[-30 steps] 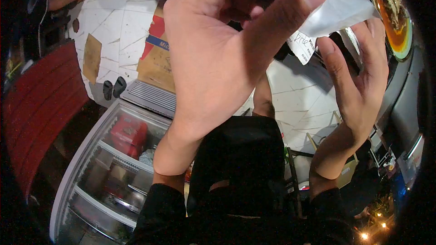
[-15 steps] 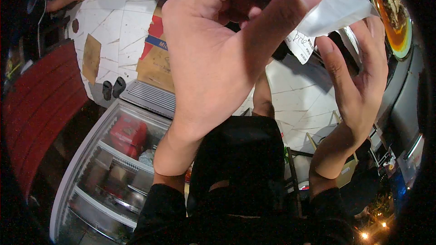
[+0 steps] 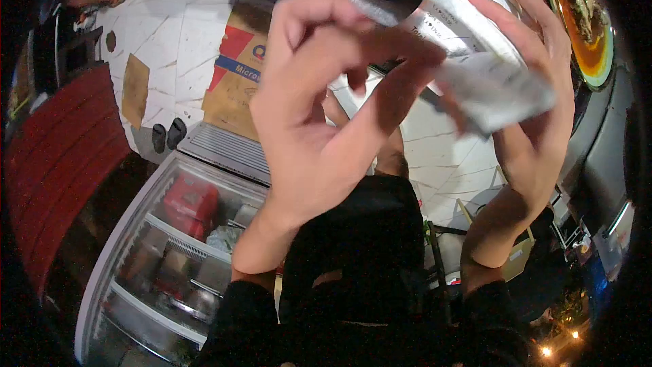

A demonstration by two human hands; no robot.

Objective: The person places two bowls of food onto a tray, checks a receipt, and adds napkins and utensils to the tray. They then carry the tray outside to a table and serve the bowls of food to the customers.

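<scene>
Both of my hands are raised close to the camera. My left hand [image 3: 319, 122] pinches the left end of a white paper slip [image 3: 499, 92] between thumb and forefinger. My right hand [image 3: 536, 115] holds the same slip from behind, its fingers spread upward along the paper. The slip looks folded or crumpled and is motion-blurred. A printed white receipt [image 3: 441, 27] shows just above it. Black sleeves cover both of my forearms at the bottom of the view.
Below me stands a glass-fronted display fridge [image 3: 163, 231] with a red box [image 3: 193, 204] and trays inside. A flattened cardboard box [image 3: 238, 68] lies on the white tiled floor. A bowl of orange sauce [image 3: 587, 24] sits at the top right. A red surface [image 3: 61, 149] is at left.
The slip has dropped from the top edge to between my hands and looks more folded. My right hand rose and closed around it. The view shifted slightly.
</scene>
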